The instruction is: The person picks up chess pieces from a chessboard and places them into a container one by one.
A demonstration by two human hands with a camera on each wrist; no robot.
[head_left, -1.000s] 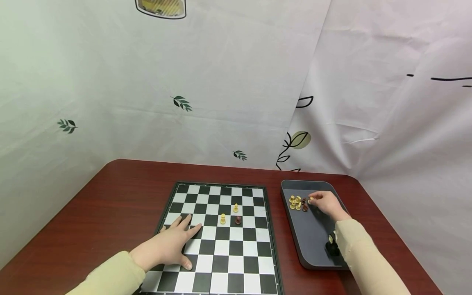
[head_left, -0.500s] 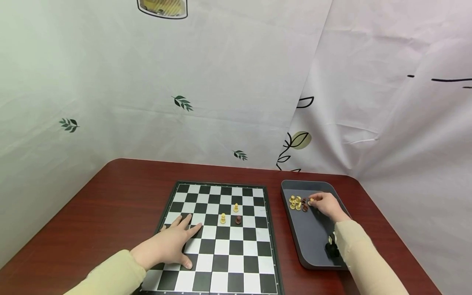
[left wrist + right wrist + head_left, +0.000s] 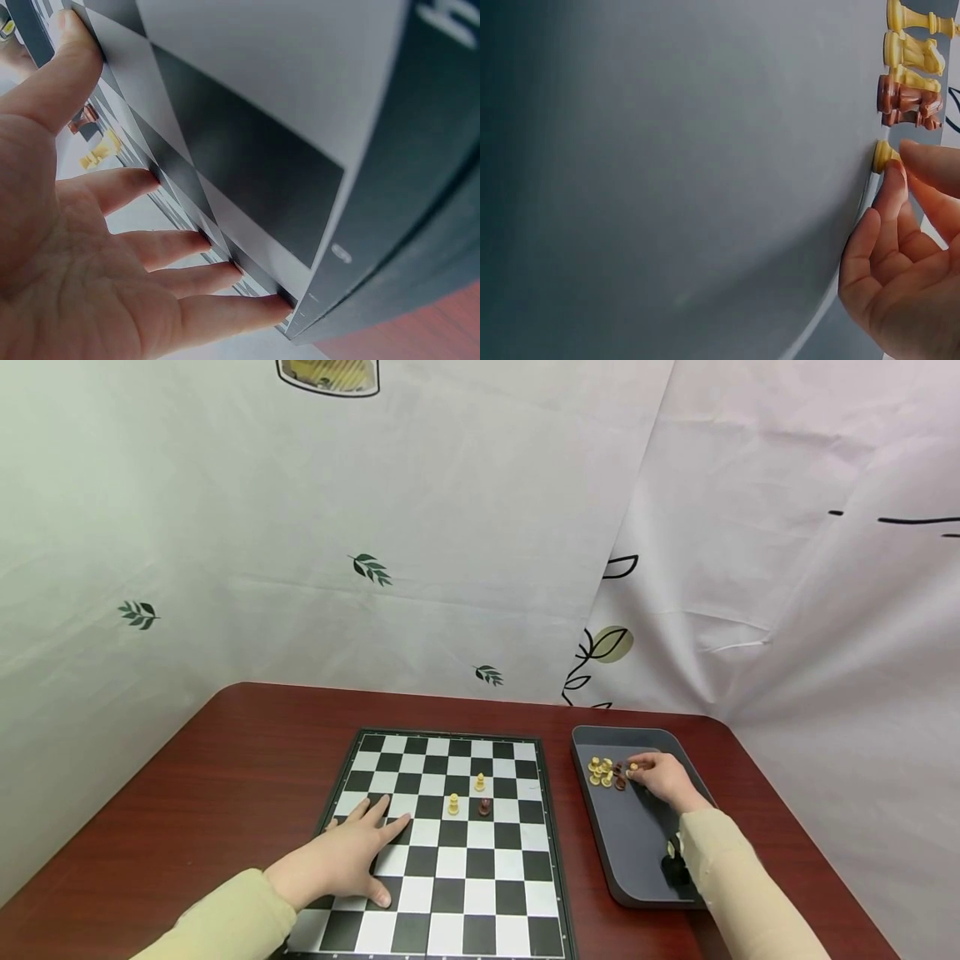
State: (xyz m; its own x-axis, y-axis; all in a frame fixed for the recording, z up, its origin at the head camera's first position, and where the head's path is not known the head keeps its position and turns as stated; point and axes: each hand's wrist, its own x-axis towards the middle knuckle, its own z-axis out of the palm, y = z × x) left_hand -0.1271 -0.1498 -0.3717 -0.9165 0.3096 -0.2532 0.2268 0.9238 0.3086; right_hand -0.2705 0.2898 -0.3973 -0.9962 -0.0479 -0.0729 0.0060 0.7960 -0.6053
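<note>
My left hand (image 3: pixel 348 857) rests with spread fingers on the left side of a black-and-white chessboard (image 3: pixel 452 864). In the left wrist view its fingertips (image 3: pixel 281 304) touch the squares near the border. Two yellow pawns (image 3: pixel 453 805) and a brown chess piece (image 3: pixel 484 808) stand on the board, beyond that hand's thumb and index finger. Over in the grey tray (image 3: pixel 637 835), my right hand (image 3: pixel 666 778) pinches a yellow chess piece (image 3: pixel 882 156) between thumb and fingers. Only the round base of this piece shows in the right wrist view; the fingers cover its upper part.
Beside the right fingertips, several yellow chess pieces (image 3: pixel 600 772) and a few brown ones (image 3: pixel 620 783) stand in the tray's far left part. A black object (image 3: pixel 675 864) is at the right wrist. The reddish-brown table (image 3: pixel 187 810) ends at a white patterned cloth (image 3: pixel 450 527).
</note>
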